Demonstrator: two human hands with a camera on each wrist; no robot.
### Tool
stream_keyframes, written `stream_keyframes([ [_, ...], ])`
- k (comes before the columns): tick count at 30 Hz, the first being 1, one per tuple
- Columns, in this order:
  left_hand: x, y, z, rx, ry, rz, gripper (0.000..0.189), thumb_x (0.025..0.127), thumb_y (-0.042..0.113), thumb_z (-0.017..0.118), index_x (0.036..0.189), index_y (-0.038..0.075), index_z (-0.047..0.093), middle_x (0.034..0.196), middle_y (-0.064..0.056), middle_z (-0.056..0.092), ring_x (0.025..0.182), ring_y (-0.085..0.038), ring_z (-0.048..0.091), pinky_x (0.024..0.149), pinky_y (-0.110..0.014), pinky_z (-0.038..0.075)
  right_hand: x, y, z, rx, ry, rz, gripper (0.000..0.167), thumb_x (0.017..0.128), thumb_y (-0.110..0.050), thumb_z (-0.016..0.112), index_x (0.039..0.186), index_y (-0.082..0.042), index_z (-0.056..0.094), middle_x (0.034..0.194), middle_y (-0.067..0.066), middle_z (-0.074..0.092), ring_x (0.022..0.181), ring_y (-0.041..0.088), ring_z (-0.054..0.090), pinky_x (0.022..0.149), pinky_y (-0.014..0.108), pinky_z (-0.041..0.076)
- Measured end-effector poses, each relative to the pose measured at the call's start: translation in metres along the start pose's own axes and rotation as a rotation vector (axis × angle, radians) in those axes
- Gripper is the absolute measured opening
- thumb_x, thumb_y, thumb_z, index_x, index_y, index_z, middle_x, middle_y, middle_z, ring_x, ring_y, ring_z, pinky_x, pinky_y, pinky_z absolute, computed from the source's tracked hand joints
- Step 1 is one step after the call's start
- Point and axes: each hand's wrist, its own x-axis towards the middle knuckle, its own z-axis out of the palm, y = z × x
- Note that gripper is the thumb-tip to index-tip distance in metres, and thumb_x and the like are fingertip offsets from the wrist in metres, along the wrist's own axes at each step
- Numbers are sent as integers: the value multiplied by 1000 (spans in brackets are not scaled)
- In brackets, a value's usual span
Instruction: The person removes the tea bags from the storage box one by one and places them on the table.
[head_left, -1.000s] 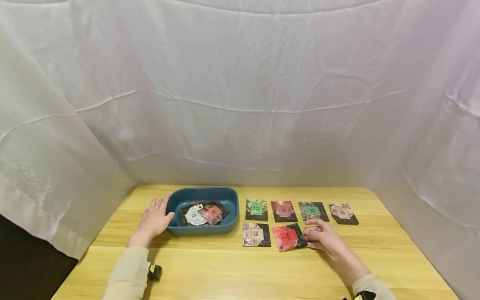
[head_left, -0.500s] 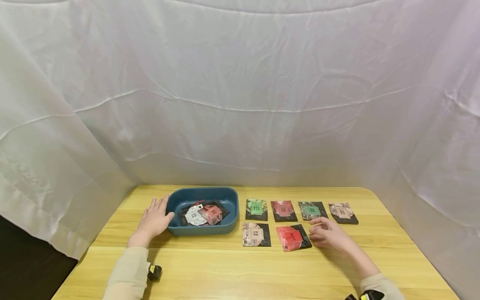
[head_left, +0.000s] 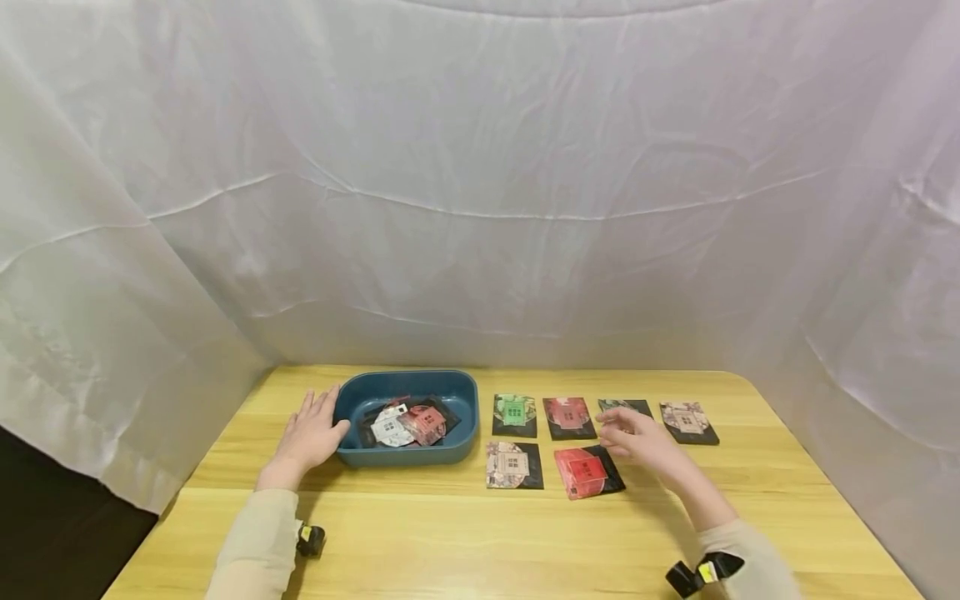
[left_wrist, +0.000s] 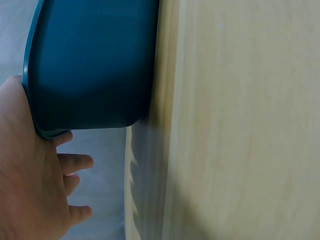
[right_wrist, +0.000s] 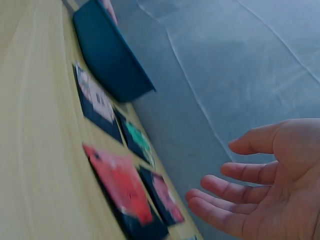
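Observation:
My left hand (head_left: pixel 309 435) lies against the left end of a blue plastic bin (head_left: pixel 408 457), its fingers spread along the rim. Inside the bin is a loose pile of sachets, a white one (head_left: pixel 392 427) and a red one (head_left: pixel 426 423) on top. Holding nothing, my right hand (head_left: pixel 637 437) hovers with loosely bent fingers, partly covering a dark green sachet (head_left: pixel 626 407). Just below its fingertips lies a bright red sachet (head_left: pixel 588 472), slightly turned. Left of that is a beige sachet (head_left: pixel 513 465). In the right wrist view the palm (right_wrist: pixel 295 185) shows bare.
A back row on the wooden table (head_left: pixel 420 533) also holds a green sachet (head_left: pixel 514 415), a dark red sachet (head_left: pixel 568 418) and another beige sachet (head_left: pixel 688 422) at the right. Light fabric curtains (head_left: pixel 480 208) enclose the table at the back and sides.
My right hand has released the bright red sachet, which ended slightly further right, then lifted and moved toward the back row. My left hand has stayed at the bin.

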Motion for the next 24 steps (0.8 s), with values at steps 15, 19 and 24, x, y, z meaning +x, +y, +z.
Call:
stream_keyframes([
  [15,0,0,0,8,1,-7,72,99,33,44,158,7,10,159,-29,18,149,-48,0,113,-73,7,43,-49,54,-88,-78,-127,37,97,-21,57,128,1,56,125,22,61,113,33,62,95,47,54],
  [19,0,-1,0,4,-1,-6,72,100,33,44,158,8,9,159,-28,18,149,-48,0,113,-73,7,56,-61,72,-123,-87,-161,35,96,-20,58,126,-2,58,122,19,64,110,31,62,93,45,55],
  [24,0,-1,1,5,-6,-5,72,100,34,44,158,8,10,159,-28,17,149,-48,0,113,-73,7,72,-75,96,-140,-107,-202,33,96,-20,60,126,-6,60,119,13,65,112,27,62,95,41,54],
])
